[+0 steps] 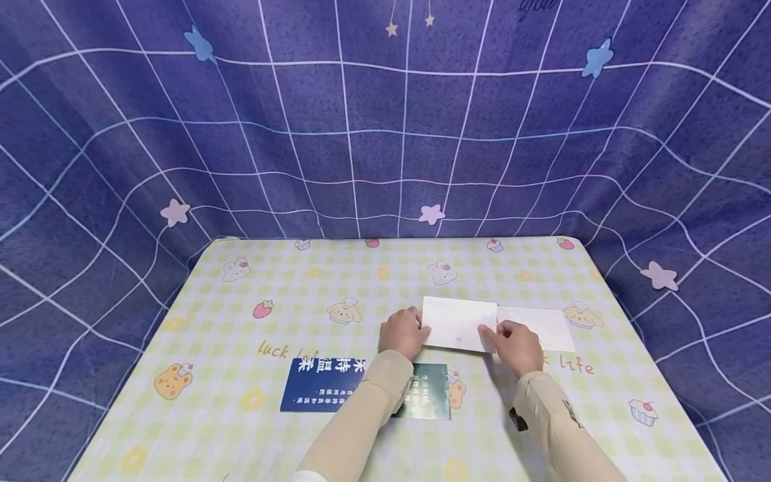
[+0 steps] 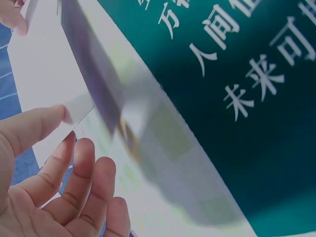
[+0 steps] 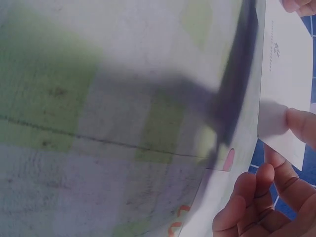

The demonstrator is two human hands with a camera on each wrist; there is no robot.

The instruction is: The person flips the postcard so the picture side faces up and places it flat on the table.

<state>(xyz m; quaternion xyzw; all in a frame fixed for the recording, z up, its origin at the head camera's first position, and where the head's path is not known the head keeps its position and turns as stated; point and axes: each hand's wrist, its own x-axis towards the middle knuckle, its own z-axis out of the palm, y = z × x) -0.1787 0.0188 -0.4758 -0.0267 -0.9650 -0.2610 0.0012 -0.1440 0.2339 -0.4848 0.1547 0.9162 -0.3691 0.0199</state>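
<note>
A white postcard [image 1: 459,323], its plain side with faint small print facing up, is held between both hands. My left hand [image 1: 402,333] pinches its left corner, with the thumb on top and the index finger underneath. At the right end, my right hand [image 1: 517,348] pinches the lower corner the same way, other fingers loosely curled. In the left wrist view the postcard [image 2: 44,64] is raised off the cloth, casting a shadow. A second white card [image 1: 553,328] lies flat behind the right hand, which partly hides it.
Below the left forearm lie a blue card [image 1: 316,388] with white characters and a green card [image 1: 430,395], both partly covered by that arm. The table has a green-checked cloth [image 1: 205,328] with cartoon prints. A dark blue grid curtain [image 1: 373,154] surrounds its back and sides.
</note>
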